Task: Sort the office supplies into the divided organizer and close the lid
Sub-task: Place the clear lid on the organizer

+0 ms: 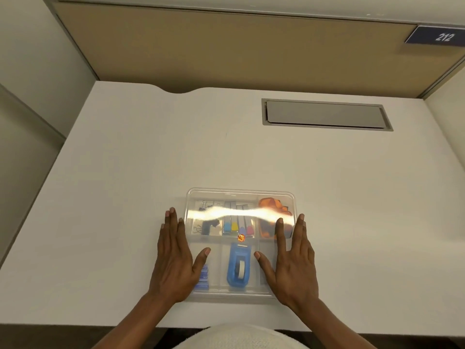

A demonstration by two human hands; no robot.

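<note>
A clear divided organizer (240,193) sits on the white desk near its front edge, with its clear lid lying flat over it and glare across the top. Through the lid I see a blue tape dispenser (238,267), black binder clips (207,226), coloured highlighters (237,226), orange items (270,206) and blue staple boxes (203,279). My left hand (176,258) lies flat over the organizer's left edge, fingers spread. My right hand (293,260) lies flat over its right edge, also spread. Neither hand grips anything.
The white desk (125,172) has a grey cable hatch (325,114) at the back right. A tan partition wall (226,46) stands behind, with a blue "212" sign (437,35) at the right. The desk's front edge is just below my wrists.
</note>
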